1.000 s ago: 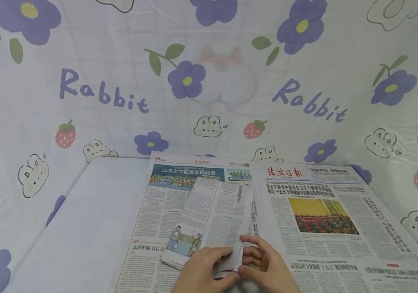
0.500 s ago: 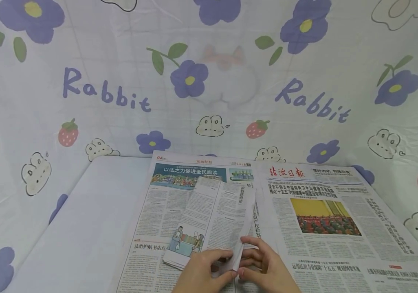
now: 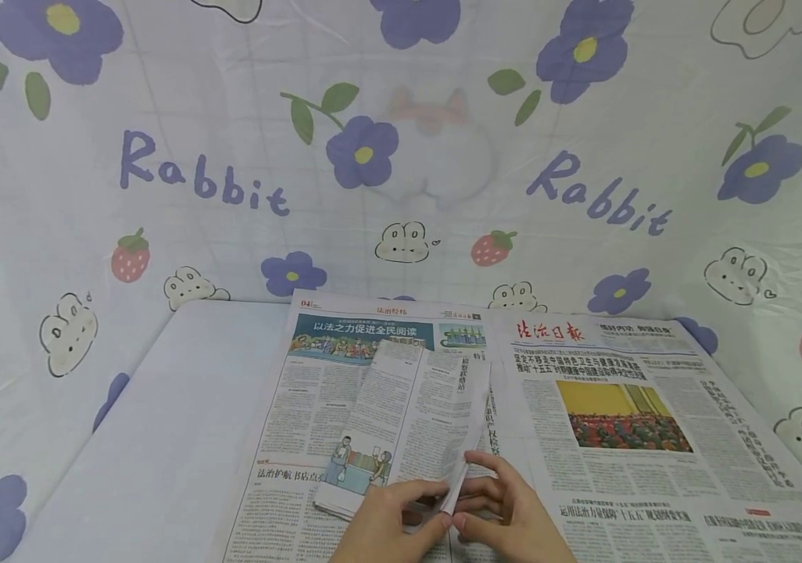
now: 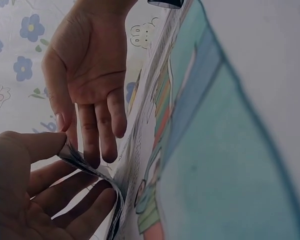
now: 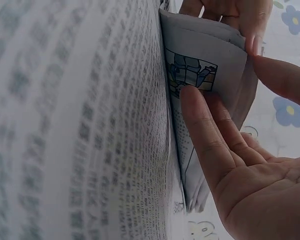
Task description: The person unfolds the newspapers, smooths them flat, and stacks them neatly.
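Observation:
A folded newspaper (image 3: 401, 407), printed with text and a cartoon of people beside books, lies aslant on an open newspaper sheet (image 3: 302, 414). Along its right side a flap stands up between the two hands. My left hand (image 3: 387, 520) pinches the flap's near corner with the thumb, its fingers curled behind the layers. The right hand (image 3: 510, 508) grips the same edge from the other side. In the right wrist view its thumb meets the corner and its fingers lie on the flap (image 5: 210, 45). Several thin layers (image 4: 87, 167) bend together in the left wrist view.
Another newspaper page (image 3: 619, 485), with a red title and a crowd photo, spreads to the right. White table surface (image 3: 155, 438) shows at the left. Behind hangs a curtain (image 3: 232, 242) printed with flowers, rabbits and strawberries.
The flap's near corner has come further upright and moved slightly left between the fingers, and its layers look closer together. Both hands stay in nearly the same place.

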Motion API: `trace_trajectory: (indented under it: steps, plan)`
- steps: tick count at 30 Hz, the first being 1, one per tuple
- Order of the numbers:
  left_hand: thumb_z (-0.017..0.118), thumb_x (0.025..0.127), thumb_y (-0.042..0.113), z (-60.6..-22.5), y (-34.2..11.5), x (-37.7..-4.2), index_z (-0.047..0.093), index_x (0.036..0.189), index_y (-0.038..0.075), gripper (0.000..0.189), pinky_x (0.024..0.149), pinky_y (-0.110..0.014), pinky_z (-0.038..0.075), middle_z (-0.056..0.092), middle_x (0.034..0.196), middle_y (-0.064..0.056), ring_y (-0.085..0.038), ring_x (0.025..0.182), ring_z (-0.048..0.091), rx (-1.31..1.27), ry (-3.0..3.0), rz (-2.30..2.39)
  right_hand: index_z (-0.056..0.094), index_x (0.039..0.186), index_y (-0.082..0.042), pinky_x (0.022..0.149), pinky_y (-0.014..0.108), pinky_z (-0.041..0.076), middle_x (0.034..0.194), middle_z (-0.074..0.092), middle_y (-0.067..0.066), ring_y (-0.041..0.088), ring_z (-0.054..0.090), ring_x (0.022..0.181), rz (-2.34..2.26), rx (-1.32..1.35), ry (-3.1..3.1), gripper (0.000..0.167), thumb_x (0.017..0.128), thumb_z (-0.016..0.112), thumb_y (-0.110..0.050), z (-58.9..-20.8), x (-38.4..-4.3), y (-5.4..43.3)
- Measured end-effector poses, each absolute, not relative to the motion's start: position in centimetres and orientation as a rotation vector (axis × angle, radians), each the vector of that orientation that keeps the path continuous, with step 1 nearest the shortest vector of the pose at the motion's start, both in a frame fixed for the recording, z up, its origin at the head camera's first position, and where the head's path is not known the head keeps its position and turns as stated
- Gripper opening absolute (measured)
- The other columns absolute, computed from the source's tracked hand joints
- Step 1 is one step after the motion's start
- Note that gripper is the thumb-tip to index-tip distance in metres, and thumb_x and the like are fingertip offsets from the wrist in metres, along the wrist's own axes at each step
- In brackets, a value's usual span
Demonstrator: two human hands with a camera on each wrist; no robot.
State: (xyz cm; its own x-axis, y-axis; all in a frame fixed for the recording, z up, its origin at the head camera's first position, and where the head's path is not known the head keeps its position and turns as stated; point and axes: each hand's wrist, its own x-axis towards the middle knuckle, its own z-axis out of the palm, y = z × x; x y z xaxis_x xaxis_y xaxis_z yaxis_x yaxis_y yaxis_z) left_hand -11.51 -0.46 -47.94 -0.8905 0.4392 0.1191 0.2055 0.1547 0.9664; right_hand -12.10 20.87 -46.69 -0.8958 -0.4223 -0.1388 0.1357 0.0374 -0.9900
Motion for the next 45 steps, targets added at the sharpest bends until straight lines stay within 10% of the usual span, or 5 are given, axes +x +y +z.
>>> trace_trajectory:
  steps: [45]
  plan:
    - [0.066, 0.097, 0.025, -48.30, -0.69, -11.54, 0.062, 0.126, 0.003, 0.037, 0.070, -0.023, 0.055, 0.067, 0.115, -0.009, -0.012, 0.092, 0.066, 0.582, 2.221, 1.845, 0.053, 0.126, 0.008, 0.081, 0.037, 0.055, 0.117, 0.061, 0.020, 0.028, 0.062, 0.105, -1.843, -0.389, 2.043, 0.043, 0.093, 0.070, -0.013, -46.77, -11.68, 20.65]
